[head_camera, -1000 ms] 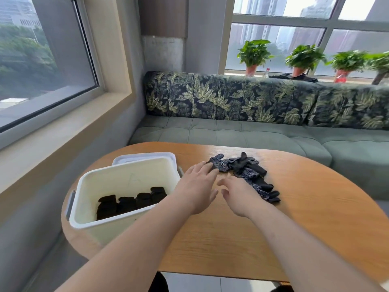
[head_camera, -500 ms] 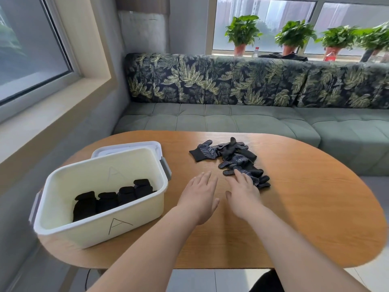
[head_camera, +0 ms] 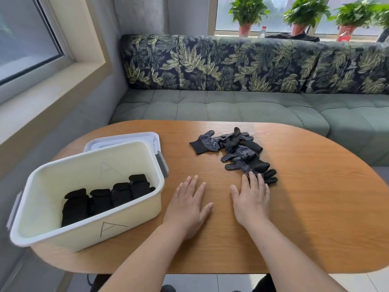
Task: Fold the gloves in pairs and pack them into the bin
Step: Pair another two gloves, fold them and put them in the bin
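While the left hand [head_camera: 187,205] is lying flat on the bench [head_camera: 305,218], fingers released | right hand [head_camera: 251,199], likewise released, is touching the glove pile [head_camera: 237,152] at its near end | pile is stretching away far-left

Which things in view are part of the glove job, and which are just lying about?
Job: loose gloves, folded pairs, bin, left hand, right hand.
Lying about: lid, sofa, potted plants, bottle, dark cloth on the sill.

Bin [head_camera: 88,239] left on the table [head_camera: 315,218] (folded gloves [head_camera: 105,199] inside), loose gloves [head_camera: 235,152] right.
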Tool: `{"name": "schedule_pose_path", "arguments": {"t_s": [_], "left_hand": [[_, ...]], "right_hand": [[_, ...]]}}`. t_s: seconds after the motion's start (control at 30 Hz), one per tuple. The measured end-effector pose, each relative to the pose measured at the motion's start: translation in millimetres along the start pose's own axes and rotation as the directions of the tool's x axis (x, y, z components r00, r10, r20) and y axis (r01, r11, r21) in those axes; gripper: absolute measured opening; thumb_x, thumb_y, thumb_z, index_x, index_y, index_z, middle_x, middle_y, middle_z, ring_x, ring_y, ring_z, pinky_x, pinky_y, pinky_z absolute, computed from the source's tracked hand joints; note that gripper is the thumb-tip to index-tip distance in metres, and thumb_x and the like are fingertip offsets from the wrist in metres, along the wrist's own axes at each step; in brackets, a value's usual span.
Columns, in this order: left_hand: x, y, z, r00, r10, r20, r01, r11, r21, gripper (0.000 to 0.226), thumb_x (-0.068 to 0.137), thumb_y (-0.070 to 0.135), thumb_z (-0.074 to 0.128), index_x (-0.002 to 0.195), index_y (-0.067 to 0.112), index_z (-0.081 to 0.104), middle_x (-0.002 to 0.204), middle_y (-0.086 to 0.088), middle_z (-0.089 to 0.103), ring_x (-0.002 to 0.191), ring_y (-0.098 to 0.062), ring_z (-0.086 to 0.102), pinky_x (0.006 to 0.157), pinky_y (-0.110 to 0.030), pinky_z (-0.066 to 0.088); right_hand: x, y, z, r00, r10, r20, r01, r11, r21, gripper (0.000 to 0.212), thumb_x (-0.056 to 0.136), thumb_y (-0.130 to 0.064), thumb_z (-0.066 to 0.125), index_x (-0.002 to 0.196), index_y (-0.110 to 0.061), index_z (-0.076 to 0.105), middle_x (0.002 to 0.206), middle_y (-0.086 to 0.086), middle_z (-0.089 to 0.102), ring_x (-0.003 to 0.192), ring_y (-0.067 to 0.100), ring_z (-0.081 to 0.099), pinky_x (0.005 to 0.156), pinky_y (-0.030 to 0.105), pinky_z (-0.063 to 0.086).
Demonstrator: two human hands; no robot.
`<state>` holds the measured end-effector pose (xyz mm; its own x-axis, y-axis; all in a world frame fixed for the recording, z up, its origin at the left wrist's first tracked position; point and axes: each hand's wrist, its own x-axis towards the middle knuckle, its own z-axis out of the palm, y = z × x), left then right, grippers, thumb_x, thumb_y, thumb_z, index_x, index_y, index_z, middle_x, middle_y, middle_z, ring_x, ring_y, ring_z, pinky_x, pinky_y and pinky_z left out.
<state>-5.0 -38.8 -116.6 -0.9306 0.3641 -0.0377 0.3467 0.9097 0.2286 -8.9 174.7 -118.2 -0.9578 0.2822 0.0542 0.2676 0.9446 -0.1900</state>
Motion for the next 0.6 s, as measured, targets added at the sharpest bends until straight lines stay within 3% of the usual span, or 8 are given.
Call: {"name": "schedule_pose_path", "arguments": {"t_s": [0.17,0.33,0.43,0.53,0.6], "left_hand": [[0.6,0.3,5.4,0.999,-0.018,-0.037,0.018,1.000,-0.012,0.075,0.107,0.071,0.015,0.170,0.033,0.005,0.179,0.005,-0.011,0.163,-0.013,-0.017,0.134,-0.042,-0.004],[0.2,0.7,7.1,0.997,-0.023,-0.078,0.022,1.000,-0.014,0.073,0.107,0.069,0.018,0.170,0.033,0.012,0.179,0.005,-0.005,0.164,-0.012,-0.013,0.134,-0.040,-0.002],[-1.0,0.5,6.6,0.996,-0.023,-0.083,0.022,1.000,-0.020,0.072,0.108,0.067,0.019,0.170,0.032,0.012,0.179,0.006,-0.005,0.163,-0.012,-0.013,0.134,-0.040,-0.003],[-1.8,0.7,6.1,0.996,-0.020,-0.085,0.018,1.000,-0.023,0.071,0.108,0.066,0.020,0.170,0.032,0.013,0.179,0.005,-0.004,0.164,-0.012,-0.012,0.134,-0.040,-0.003],[-1.5,0.4,6.0,0.996,-0.021,-0.087,0.018,0.999,-0.028,0.071,0.108,0.066,0.021,0.170,0.031,0.015,0.179,0.005,-0.003,0.164,-0.012,-0.012,0.134,-0.040,-0.003]], "right_hand": [[-4.3,2.8,14.2,0.958,-0.102,-0.267,0.111,0.994,0.017,0.053,0.107,-0.043,0.035,0.139,-0.013,0.065,0.144,0.004,0.061,0.142,0.026,0.047,0.129,0.050,0.023],[-12.8,1.4,10.1,0.830,-0.342,-0.440,0.399,0.916,0.041,0.022,0.102,-0.029,0.057,0.108,-0.021,0.076,0.108,-0.005,0.068,0.107,0.025,0.062,0.109,0.045,0.042],[-19.9,0.5,5.5,0.798,-0.379,-0.469,0.459,0.886,0.065,0.023,0.100,-0.020,0.066,0.121,-0.022,0.076,0.123,0.000,0.064,0.114,0.027,0.058,0.101,0.045,0.046],[-18.0,-1.5,0.7,0.906,-0.219,-0.363,0.276,0.954,0.114,0.038,0.104,-0.030,0.062,0.142,-0.027,0.063,0.152,0.007,0.050,0.139,0.032,0.045,0.109,0.053,0.045],[-12.4,0.4,4.3,0.956,-0.133,-0.262,0.175,0.974,0.141,0.044,0.109,-0.045,0.047,0.149,-0.029,0.057,0.159,0.006,0.046,0.147,0.031,0.036,0.115,0.054,0.040]]}}
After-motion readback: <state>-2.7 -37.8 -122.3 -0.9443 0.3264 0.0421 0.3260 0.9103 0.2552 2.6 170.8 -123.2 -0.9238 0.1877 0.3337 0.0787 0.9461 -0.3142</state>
